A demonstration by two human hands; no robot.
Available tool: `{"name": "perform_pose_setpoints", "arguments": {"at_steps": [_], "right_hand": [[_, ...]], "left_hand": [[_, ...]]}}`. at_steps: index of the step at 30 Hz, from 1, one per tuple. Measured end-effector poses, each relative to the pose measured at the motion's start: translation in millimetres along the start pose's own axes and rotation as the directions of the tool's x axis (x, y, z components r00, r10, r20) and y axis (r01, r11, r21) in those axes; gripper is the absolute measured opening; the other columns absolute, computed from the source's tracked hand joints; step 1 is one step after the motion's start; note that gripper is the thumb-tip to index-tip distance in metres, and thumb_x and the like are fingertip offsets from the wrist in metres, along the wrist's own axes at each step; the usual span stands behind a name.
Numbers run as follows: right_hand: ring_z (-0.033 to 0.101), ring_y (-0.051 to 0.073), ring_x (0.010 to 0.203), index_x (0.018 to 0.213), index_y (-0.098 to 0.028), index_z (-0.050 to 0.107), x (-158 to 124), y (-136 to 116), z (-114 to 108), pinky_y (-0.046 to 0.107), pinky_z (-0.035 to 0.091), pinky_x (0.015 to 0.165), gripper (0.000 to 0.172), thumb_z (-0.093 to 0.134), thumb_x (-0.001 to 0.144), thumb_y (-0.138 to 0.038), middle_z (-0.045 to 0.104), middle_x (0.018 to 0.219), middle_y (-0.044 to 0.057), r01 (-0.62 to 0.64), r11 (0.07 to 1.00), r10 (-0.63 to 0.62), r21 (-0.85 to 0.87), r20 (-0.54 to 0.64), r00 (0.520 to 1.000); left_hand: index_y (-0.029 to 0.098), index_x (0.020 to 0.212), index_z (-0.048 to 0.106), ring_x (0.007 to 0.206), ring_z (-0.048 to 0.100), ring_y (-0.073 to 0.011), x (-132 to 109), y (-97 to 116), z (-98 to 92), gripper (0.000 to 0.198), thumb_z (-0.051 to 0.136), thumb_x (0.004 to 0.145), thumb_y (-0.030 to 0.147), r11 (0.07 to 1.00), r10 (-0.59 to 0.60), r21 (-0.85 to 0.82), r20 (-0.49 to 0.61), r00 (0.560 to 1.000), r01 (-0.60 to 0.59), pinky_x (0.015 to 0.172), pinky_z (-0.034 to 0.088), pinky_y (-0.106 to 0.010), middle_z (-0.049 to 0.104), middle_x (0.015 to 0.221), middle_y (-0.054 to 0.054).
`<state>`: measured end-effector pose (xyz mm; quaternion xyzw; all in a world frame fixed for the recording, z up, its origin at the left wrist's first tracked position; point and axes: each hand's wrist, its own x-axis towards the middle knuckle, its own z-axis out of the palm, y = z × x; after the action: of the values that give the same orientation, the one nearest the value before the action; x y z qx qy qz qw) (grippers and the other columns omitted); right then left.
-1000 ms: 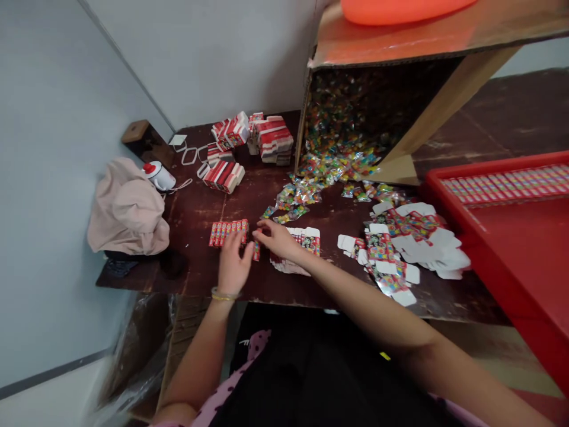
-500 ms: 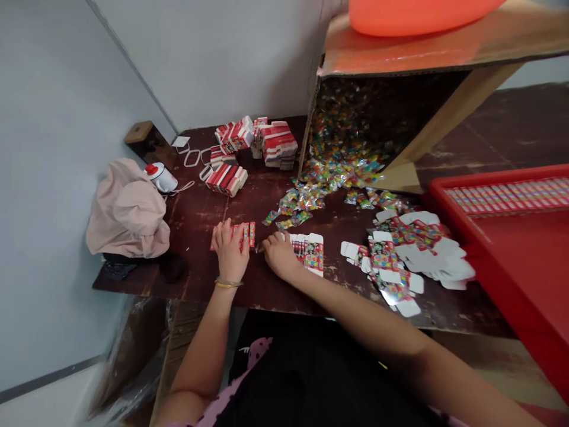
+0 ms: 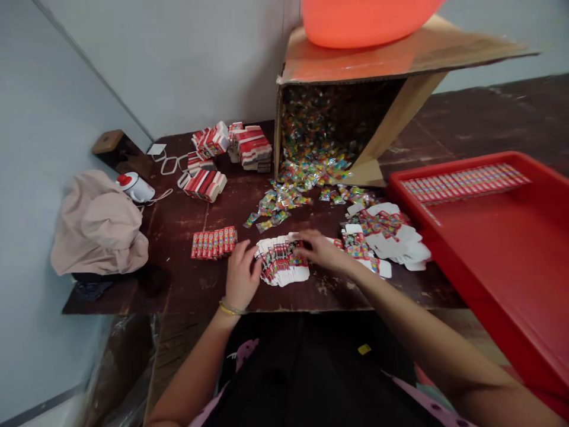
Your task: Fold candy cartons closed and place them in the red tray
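My left hand (image 3: 241, 274) rests on the dark table with curled fingers against the left edge of a fanned stack of flat printed cartons (image 3: 283, 264). My right hand (image 3: 320, 249) lies on the right side of the same stack, fingers pressing on the top cartons. To the left of my hands sits a short row of small red filled boxes (image 3: 214, 242), untouched. Loose colourful candy sachets (image 3: 284, 200) lie just beyond the stack.
A cardboard box (image 3: 347, 112) on its side spills sachets; an orange basin (image 3: 360, 21) sits on top. A red tray (image 3: 498, 237) with a row of boxes stands at right. More flat cartons (image 3: 386, 234), red-white carton bundles (image 3: 249, 145), a beige cloth (image 3: 98, 228) and bottle (image 3: 136, 187) lie around.
Both hands left the row of small red boxes and shifted right onto the fanned stack of flat cartons. The view has turned to the right.
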<state>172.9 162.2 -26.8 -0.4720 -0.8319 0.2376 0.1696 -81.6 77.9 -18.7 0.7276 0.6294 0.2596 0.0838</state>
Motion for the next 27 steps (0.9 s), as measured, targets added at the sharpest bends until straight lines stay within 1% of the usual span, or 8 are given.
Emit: {"name": "perform_pose_setpoints", "arguments": {"at_steps": [2, 4, 8, 12, 15, 19, 23, 27], "right_hand": [[0.043, 0.032, 0.125, 0.137, -0.018, 0.044, -29.2, 5.4, 11.8, 0.049, 0.039, 0.100, 0.065, 0.067, 0.079, -0.038, 0.044, 0.140, 0.015, 0.120, 0.993, -0.115, -0.020, 0.151, 0.982], [0.034, 0.034, 0.132, 0.144, -0.019, 0.033, -53.4, 5.0, 25.1, 0.053, 0.035, 0.103, 0.078, 0.069, 0.077, -0.035, 0.032, 0.148, 0.014, 0.139, 0.986, -0.125, -0.088, 0.146, 0.981], [0.043, 0.029, 0.127, 0.133, -0.017, 0.050, -80.1, 5.8, 32.8, 0.047, 0.038, 0.105, 0.044, 0.053, 0.089, -0.022, 0.046, 0.140, 0.012, 0.138, 0.987, -0.138, -0.082, 0.012, 0.990], [0.060, 0.020, 0.105, 0.108, -0.024, 0.067, -93.0, 12.8, 16.9, 0.037, 0.050, 0.092, 0.026, 0.044, 0.096, -0.024, 0.067, 0.110, 0.005, 0.125, 0.986, -0.118, 0.113, -0.064, 0.991], [0.055, 0.023, 0.113, 0.116, -0.026, 0.062, -95.8, 15.1, 7.5, 0.041, 0.045, 0.097, 0.026, 0.052, 0.093, -0.028, 0.063, 0.119, 0.006, 0.077, 0.991, -0.063, 0.109, -0.122, 0.990], [0.044, 0.032, 0.122, 0.132, -0.018, 0.048, -84.3, 15.4, 7.0, 0.050, 0.037, 0.102, 0.058, 0.071, 0.079, -0.030, 0.047, 0.135, 0.014, 0.032, 0.999, -0.036, -0.040, -0.087, 0.996], [0.052, 0.030, 0.104, 0.108, -0.014, 0.059, -63.9, 20.4, 7.6, 0.045, 0.042, 0.091, 0.039, 0.074, 0.072, -0.021, 0.058, 0.110, 0.014, -0.001, 0.999, 0.000, -0.046, -0.031, 1.000], [0.053, 0.027, 0.097, 0.084, -0.015, 0.062, -51.0, 17.1, -3.5, 0.041, 0.042, 0.087, 0.016, 0.072, 0.071, -0.016, 0.058, 0.100, 0.011, -0.013, 1.000, 0.013, -0.020, -0.030, 0.999]], "left_hand": [[0.016, 0.132, 0.047, 0.131, 0.036, -0.0349, -9.1, 16.1, 25.6, 0.051, 0.052, 0.087, 0.038, 0.998, -0.032, 0.065, 0.143, 0.989, 0.023, 0.104, 0.036, -0.053, 0.039, 0.142, -0.020], [0.012, 0.139, 0.037, 0.135, 0.028, -0.0395, -13.7, 28.6, 49.2, 0.063, 0.053, 0.086, 0.040, 0.994, -0.056, 0.108, 0.187, 0.981, 0.036, 0.106, 0.031, -0.057, 0.027, 0.147, -0.025], [0.009, 0.143, 0.029, 0.141, 0.015, -0.0379, -6.9, 37.1, 71.6, 0.065, 0.049, 0.088, 0.038, 0.997, -0.036, 0.073, 0.222, 0.974, 0.020, 0.111, 0.024, -0.055, 0.012, 0.152, -0.025], [0.020, 0.144, 0.029, 0.142, 0.013, -0.0332, 6.1, 29.4, 66.8, 0.066, 0.050, 0.087, 0.045, 0.997, 0.068, -0.007, 0.364, 0.929, -0.071, 0.113, 0.018, -0.054, 0.013, 0.155, -0.017], [0.026, 0.143, 0.033, 0.143, 0.014, -0.0308, 8.6, 26.3, 62.9, 0.062, 0.048, 0.087, 0.049, 0.991, 0.133, -0.038, 0.432, 0.892, -0.130, 0.114, 0.012, -0.055, 0.017, 0.155, -0.012], [0.025, 0.143, 0.032, 0.143, 0.013, -0.0297, 5.0, 30.6, 66.0, 0.062, 0.047, 0.088, 0.048, 0.991, 0.132, -0.031, 0.404, 0.905, -0.131, 0.114, 0.012, -0.055, 0.014, 0.156, -0.013], [0.024, 0.142, 0.032, 0.143, 0.012, -0.0319, 2.0, 37.0, 66.4, 0.063, 0.050, 0.087, 0.046, 0.989, 0.142, -0.029, 0.375, 0.916, -0.142, 0.112, 0.015, -0.058, 0.012, 0.156, -0.015], [0.021, 0.140, 0.037, 0.143, 0.010, -0.0329, -0.7, 54.9, 52.6, 0.062, 0.055, 0.085, 0.045, 0.987, 0.154, -0.068, 0.237, 0.959, -0.142, 0.113, 0.016, -0.057, 0.016, 0.154, -0.015]]}}
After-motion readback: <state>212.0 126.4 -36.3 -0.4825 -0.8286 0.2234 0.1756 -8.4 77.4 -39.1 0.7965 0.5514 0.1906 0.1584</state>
